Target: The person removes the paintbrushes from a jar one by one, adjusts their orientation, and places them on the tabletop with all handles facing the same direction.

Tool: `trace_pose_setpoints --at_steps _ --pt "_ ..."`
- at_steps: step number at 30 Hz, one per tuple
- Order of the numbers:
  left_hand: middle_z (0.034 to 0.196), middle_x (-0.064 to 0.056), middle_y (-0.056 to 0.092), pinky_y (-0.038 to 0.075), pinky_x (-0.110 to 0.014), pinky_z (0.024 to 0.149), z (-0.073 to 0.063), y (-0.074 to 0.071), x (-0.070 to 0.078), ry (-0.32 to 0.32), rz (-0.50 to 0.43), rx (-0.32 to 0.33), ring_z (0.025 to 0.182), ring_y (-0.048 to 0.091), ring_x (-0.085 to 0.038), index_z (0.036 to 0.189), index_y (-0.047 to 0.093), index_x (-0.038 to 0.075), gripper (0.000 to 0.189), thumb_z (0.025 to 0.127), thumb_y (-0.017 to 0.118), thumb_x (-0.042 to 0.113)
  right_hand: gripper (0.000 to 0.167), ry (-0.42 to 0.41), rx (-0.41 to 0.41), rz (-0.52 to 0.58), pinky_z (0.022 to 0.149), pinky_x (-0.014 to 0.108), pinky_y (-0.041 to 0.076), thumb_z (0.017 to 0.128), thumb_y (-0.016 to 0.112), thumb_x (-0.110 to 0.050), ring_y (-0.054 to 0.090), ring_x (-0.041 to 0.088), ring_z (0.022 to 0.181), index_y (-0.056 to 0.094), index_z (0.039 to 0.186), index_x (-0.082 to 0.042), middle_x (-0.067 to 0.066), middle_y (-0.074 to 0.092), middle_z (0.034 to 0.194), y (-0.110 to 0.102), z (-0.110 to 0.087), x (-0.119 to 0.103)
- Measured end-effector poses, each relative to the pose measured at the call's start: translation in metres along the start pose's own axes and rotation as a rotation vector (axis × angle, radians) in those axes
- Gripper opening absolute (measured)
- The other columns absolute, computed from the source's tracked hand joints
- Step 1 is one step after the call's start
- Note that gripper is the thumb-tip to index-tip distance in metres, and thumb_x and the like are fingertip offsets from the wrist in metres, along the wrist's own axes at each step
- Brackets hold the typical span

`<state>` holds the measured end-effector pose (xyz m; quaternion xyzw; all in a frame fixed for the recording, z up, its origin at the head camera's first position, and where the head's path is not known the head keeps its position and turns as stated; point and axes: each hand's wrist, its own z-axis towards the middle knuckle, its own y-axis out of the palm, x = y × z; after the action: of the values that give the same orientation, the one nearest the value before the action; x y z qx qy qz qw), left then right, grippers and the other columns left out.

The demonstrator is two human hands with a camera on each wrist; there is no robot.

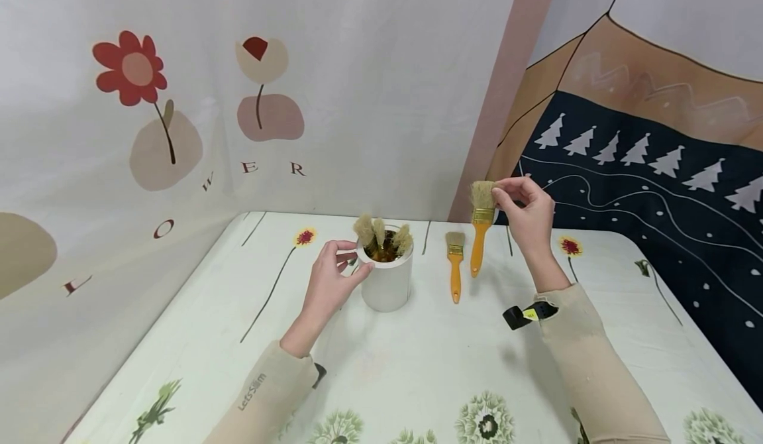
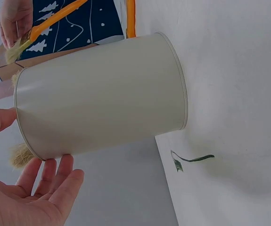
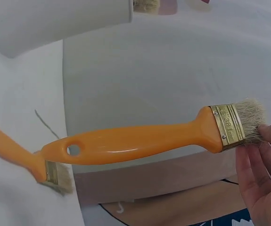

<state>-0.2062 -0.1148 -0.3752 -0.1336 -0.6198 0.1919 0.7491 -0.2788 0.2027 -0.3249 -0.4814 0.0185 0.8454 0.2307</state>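
Right hand (image 1: pixel 529 219), right of centre, has a paintbrush (image 1: pixel 479 242) pinched by its bristles between thumb and fingertips. Brush hangs in the air just left of that hand, bristles up, handle down, slight tilt. Left hand (image 1: pixel 330 281), centre-left, is spread about as wide as the cup (image 1: pixel 386 291), with thumb and fingers gripping it at the rim. Cup is upright, between the two hands, base on the table (image 1: pixel 405 371).

Edges/room: far table edge runs just behind the cup, with the pale curtain (image 1: pixel 381 99) rising beyond it across the upper frame. Held brush overlaps that edge in the head view. Spare brush (image 1: pixel 456 268) lies flat between cup and held brush, bristles toward the far edge, gap on the cup side. Plain stretch of tabletop runs from the cup down toward printed flowers (image 1: pixel 485 424) at bottom of frame. Dark tree-print cloth (image 1: pixel 620 185) fills the right side, behind the right hand.

Look: held brush has a glossy orange handle with a hole near its end, a gold metal band with stamped marks, and straw-coloured bristles. Cup is plain off-white, smooth-walled. Brush tufts (image 1: pixel 379 230) stick up out of its mouth, bristles fluffed, leaning different ways.
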Motion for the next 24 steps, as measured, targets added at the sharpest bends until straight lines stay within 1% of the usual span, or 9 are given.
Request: trace_pose_setpoints --at_steps 3,7,10,12,14,20,22,24 --pt "0.13 -0.016 0.054 0.049 -0.045 0.111 -0.001 0.0 0.0 -0.001 0.0 -0.001 0.123 0.061 -0.034 0.124 0.052 -0.001 0.049 0.087 0.077 0.019 0.025 0.005 -0.007 -0.003 0.073 0.005 0.054 0.093 0.071 -0.017 0.062 -0.007 0.076 0.068 0.108 0.003 -0.02 0.066 0.09 0.0 0.0 0.004" --pt "0.131 -0.016 0.054 0.049 -0.045 0.111 -0.001 0.0 0.0 0.002 0.003 0.001 0.123 0.061 -0.035 0.124 0.052 -0.001 0.049 0.087 0.077 0.019 0.025 0.016 -0.011 -0.025 0.073 0.005 0.055 0.093 0.071 -0.018 0.061 -0.006 0.075 0.068 0.107 0.002 -0.002 0.072 0.096 -0.001 -0.001 0.009" --pt "0.131 -0.017 0.054 0.049 -0.045 0.11 -0.001 0.0 0.0 0.007 0.007 0.001 0.123 0.061 -0.037 0.124 0.052 -0.001 0.049 0.087 0.077 0.019 0.025 0.022 -0.015 -0.056 0.072 0.005 0.054 0.093 0.07 -0.018 0.06 -0.007 0.075 0.068 0.107 0.002 0.008 0.073 0.1 -0.001 0.0 0.014" --pt "0.131 -0.017 0.054 0.05 -0.045 0.11 0.0 0.0 0.0 0.008 0.01 0.002 0.123 0.061 -0.037 0.124 0.052 -0.001 0.049 0.087 0.077 0.019 0.024 0.025 -0.017 -0.073 0.071 0.005 0.054 0.094 0.07 -0.017 0.06 -0.008 0.074 0.068 0.107 0.003 0.011 0.073 0.101 0.0 0.0 0.018" --pt "0.131 -0.016 0.054 0.05 -0.045 0.11 0.0 0.0 0.0 0.007 0.011 0.002 0.123 0.061 -0.036 0.124 0.052 -0.001 0.049 0.087 0.077 0.019 0.023 0.024 -0.017 -0.08 0.07 0.005 0.054 0.093 0.07 -0.015 0.059 -0.008 0.073 0.068 0.107 0.003 0.011 0.073 0.099 0.001 0.001 0.022" --pt "0.131 -0.016 0.054 0.049 -0.044 0.111 0.0 0.0 0.0 0.004 0.009 0.001 0.123 0.061 -0.036 0.124 0.052 -0.001 0.049 0.087 0.077 0.019 0.021 0.054 -0.023 -0.101 0.067 0.004 0.054 0.093 0.071 -0.014 0.058 -0.008 0.071 0.069 0.107 0.002 -0.005 0.068 0.087 0.002 0.002 0.033" --pt "0.131 -0.016 0.054 0.049 -0.044 0.111 0.0 0.0 0.0 0.004 0.008 0.002 0.123 0.061 -0.036 0.124 0.052 -0.001 0.049 0.087 0.077 0.019 0.021 0.069 -0.027 -0.108 0.067 0.004 0.054 0.093 0.07 -0.014 0.058 -0.007 0.071 0.069 0.107 0.002 -0.004 0.068 0.088 0.002 0.002 0.036" --pt "0.13 -0.016 0.054 0.049 -0.044 0.111 0.0 0.0 0.001 0.004 0.009 0.003 0.122 0.061 -0.035 0.124 0.052 0.0 0.049 0.087 0.077 0.019 0.021 0.086 -0.031 -0.115 0.067 0.004 0.054 0.093 0.07 -0.014 0.058 -0.007 0.07 0.069 0.107 0.002 0.0 0.07 0.089 0.002 0.002 0.04"
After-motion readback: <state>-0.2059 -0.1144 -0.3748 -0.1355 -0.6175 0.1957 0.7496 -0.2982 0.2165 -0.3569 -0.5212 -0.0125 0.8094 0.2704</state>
